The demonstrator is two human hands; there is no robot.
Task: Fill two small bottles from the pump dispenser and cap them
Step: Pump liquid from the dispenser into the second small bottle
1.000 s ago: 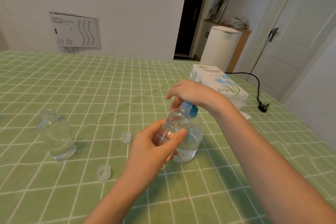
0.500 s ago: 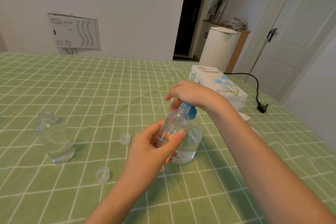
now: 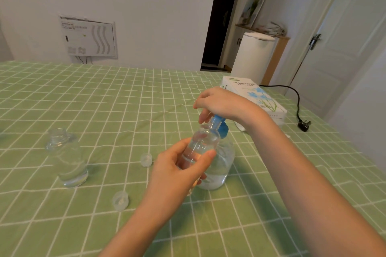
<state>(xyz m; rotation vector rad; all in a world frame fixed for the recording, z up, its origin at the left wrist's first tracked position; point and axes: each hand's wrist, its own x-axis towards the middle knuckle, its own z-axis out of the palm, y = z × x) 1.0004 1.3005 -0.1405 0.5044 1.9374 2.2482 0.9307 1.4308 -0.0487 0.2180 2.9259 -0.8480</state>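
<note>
Head view.

- Left hand (image 3: 179,171): fingers and thumb wrapped round the small bottle (image 3: 201,145), holding it off the table, tilted, its open neck up against the blue spout.
- Small bottle: clear, round-shouldered, cylindrical, uncapped. It sits directly in front of the pump dispenser (image 3: 223,165).
- Pump dispenser: clear, rounded body standing on the table, with clear liquid in its lower part and a glossy blue plastic pump head.
- Right hand (image 3: 221,104): on top of the pump head, palm down, fingers bent over its front edge. The contact beneath the palm is hidden.
- Second bottle (image 3: 66,158): clear, with a threaded open neck. It stands upright, well to the left of both hands, with clear liquid inside.
- Far cap (image 3: 146,159): small, translucent and round, lying on the cloth between the second bottle and the left hand.
- Near cap (image 3: 120,200): the same kind, lying closer to the camera beside the left forearm.
- Tablecloth (image 3: 104,100): soft green fabric with a white grid, lightly creased.
- Tissue box (image 3: 257,94): white card printed with blue flowers, rectangular, behind the right wrist.
- Plug (image 3: 304,125): black, on a black cable, lying at the table's right edge.
- Bin (image 3: 252,58): white and cylindrical, on the floor beyond the table.
</note>
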